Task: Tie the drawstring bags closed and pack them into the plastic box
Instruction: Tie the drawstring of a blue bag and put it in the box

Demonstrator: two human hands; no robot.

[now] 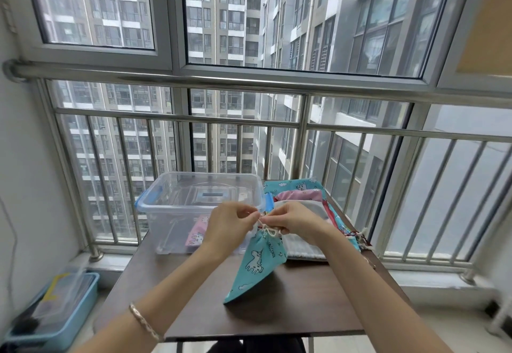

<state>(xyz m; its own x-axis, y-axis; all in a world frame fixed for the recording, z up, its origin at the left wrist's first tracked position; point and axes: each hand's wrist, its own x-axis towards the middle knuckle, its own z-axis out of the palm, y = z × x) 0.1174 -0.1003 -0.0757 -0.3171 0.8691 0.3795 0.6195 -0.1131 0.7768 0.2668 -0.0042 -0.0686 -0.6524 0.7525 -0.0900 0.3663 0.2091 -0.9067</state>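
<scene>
Drawstring bag (256, 265), teal with a unicorn print, held by its cord over the middle of the worktop (194, 311), knot being made.

Its lower corner touches the worktop toward the near edge; its gathered neck is raised between the hands. Left hand (228, 228) and right hand (297, 221) each have fingers pinched on an end of the cream cord (270, 231), pulled apart. Beyond, the plastic box (194, 206) stands at the far left, lid off, with a pink bag (198, 232) inside. A pile of unpacked bags (302, 200) lies along the far right edge. Risk, as judged: uneven pull may leave a slack knot that loosens on packing; the pile could slide off the right edge if nudged.
</scene>
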